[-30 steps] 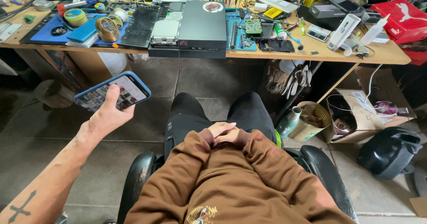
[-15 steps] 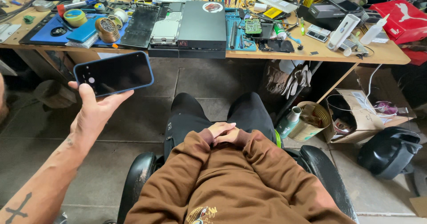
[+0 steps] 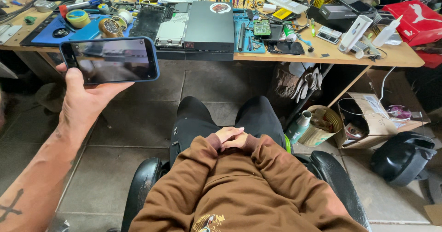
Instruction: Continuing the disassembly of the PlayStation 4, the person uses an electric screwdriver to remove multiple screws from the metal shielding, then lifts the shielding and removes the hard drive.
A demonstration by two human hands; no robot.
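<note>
I sit in a black chair [image 3: 142,186] in a brown hoodie and black trousers. My left hand [image 3: 226,133] and my right hand [image 3: 241,142] lie folded together in my lap and hold nothing. At the left another person's bare, tattooed arm reaches in. That person's hand [image 3: 85,101] holds a dark phone in a blue case [image 3: 110,60] level and sideways, in front of the workbench's edge.
A long wooden workbench [image 3: 396,57] crosses the top, crowded with an opened black console [image 3: 209,27], circuit boards, tape rolls, tools and a red shoebox [image 3: 416,20]. Below it, right, stand a tin with a spray can [image 3: 322,126], a cardboard box [image 3: 368,121] and a black helmet [image 3: 403,156].
The other person's hand has lifted the phone higher and turned it from tilted to level; its screen went from lit to dark. My folded hands have not moved.
</note>
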